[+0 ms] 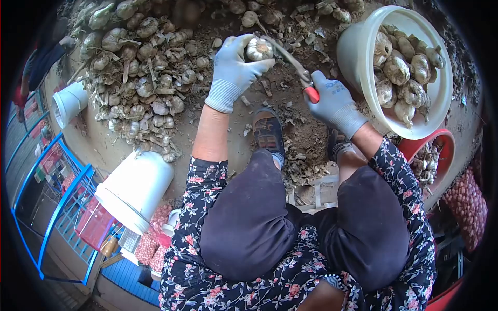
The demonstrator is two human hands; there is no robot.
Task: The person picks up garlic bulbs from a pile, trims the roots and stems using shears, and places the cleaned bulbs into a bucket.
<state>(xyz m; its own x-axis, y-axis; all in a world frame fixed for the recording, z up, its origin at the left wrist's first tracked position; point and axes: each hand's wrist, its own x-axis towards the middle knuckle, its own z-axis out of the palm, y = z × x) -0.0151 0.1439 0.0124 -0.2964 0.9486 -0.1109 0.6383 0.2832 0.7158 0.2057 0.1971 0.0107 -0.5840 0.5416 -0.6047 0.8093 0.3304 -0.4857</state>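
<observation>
My left hand (237, 65), in a grey-white glove, is closed around a garlic bulb (259, 49), its root side turned towards my right. In my gloved right hand (333, 99) is a pair of pruning shears (295, 66) with a red grip; my fingers are wrapped round the handle. The long, curved metal end reaches up and left, its tip overlapping the edge of the bulb in this view. Both hands are raised in front of my knees, above ground strewn with dry skins and soil.
A big heap of untrimmed garlic (140, 67) lies at left. To the right, a white bucket (365, 67) holds several bulbs, with a red tub (446, 142) below it. White buckets (137, 181) stand at left near a blue metal frame (65, 194). Filled net sacks (467, 202) lie at right.
</observation>
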